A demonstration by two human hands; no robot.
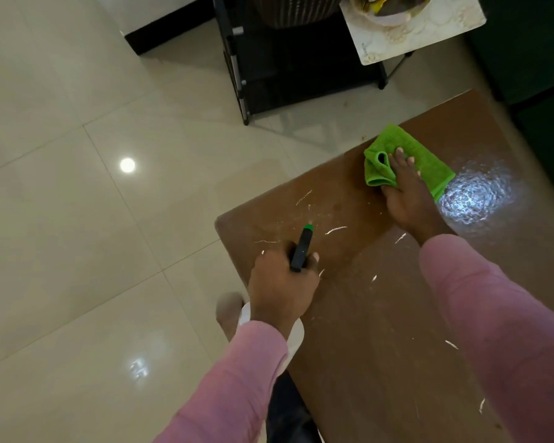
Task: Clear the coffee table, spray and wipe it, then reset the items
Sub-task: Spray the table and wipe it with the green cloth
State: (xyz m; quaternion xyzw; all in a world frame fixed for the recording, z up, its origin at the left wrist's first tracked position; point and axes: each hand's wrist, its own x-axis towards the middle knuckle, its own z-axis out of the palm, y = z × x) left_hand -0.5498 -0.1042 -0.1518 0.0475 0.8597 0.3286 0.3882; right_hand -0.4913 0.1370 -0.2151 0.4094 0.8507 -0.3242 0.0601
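Observation:
The brown coffee table [381,330] fills the lower right, its top scratched and streaked. A wet patch [475,195] glints near its far right side. My right hand [406,193] presses flat on a bright green cloth [429,155] lying on the tabletop near the far edge. My left hand [282,282] grips a spray bottle [301,251] with a black trigger head and green nozzle tip, held above the table's left corner. The white bottle body shows below my wrist.
A black metal rack [253,75] stands on the tiled floor beyond the table. A pale patterned side table [397,36] with a bowl of items is at the top right. Dark green furniture [538,59] borders the right edge. Glossy tiles spread to the left.

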